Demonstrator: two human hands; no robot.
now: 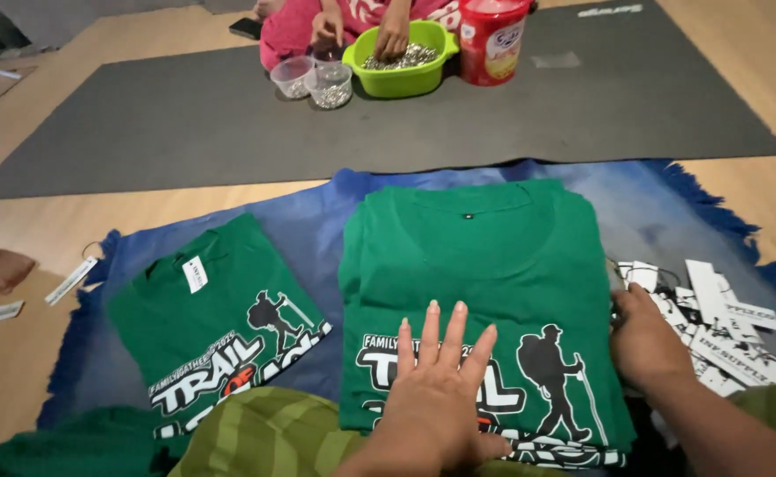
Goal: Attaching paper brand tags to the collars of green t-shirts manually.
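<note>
Green shirts (485,265) (stacked) under flat, open left hand (437,397); right hand (649,340) open on tags (724,327).

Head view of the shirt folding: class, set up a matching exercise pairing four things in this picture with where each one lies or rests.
Things:
1. left hand
2. right hand
3. green bowl
4. single folded green shirt

Places:
A. on the grey mat, in front of another person
B. flat on the stack of green shirts
C. at the pile of white tags
D. on the blue cloth, left of the stack

Pairs: 1-B, 2-C, 3-A, 4-D
</note>
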